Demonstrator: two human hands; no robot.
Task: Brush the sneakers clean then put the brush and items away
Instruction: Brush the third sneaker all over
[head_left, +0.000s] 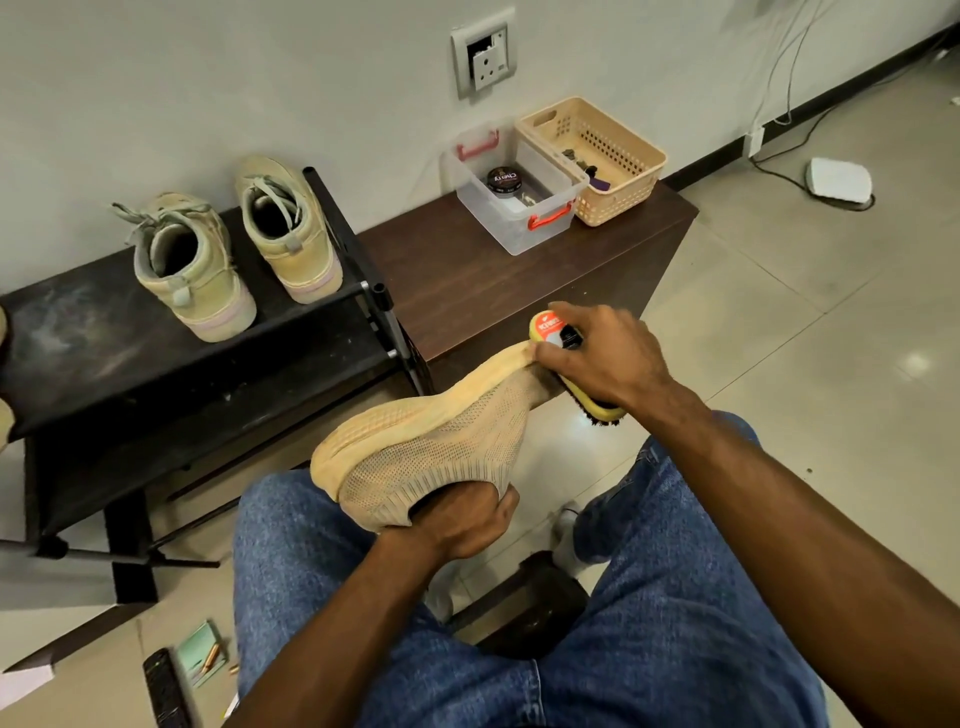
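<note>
Pale floor tiles (779, 338) and a light wall (208, 78) with a socket (483, 57) are seen around the scene. Against the wall, a black shoe rack (78, 353) is placed on the left, and a dark brown wooden bench (467, 280) is placed just beside it on the right. Blue jeans (649, 623) of the seated person are seen at the bottom. On the top shelf of the rack, a pair of beige sneakers (208, 260) is set upright, heels toward the camera, the two shoes near each other but apart. A tan knitted sneaker (431, 447) is held above the knees, turned so that its yellowish sole faces up and to the left. It is grasped by the left hand (457, 519), whose fingers are pushed inside the opening. The toe end of this sneaker is touched by a yellow brush (556, 332) with dark bristles, which is gripped from above by the right hand (602, 353). At the far end of the bench, a beige basket (623, 171) with small dark items inside is placed, touching a clear plastic box (519, 228) with red handles. A round black tin (504, 182) is lying inside the box. On the floor at the lower left, a black remote (166, 691) and a green notepad (200, 654) are seen.
</note>
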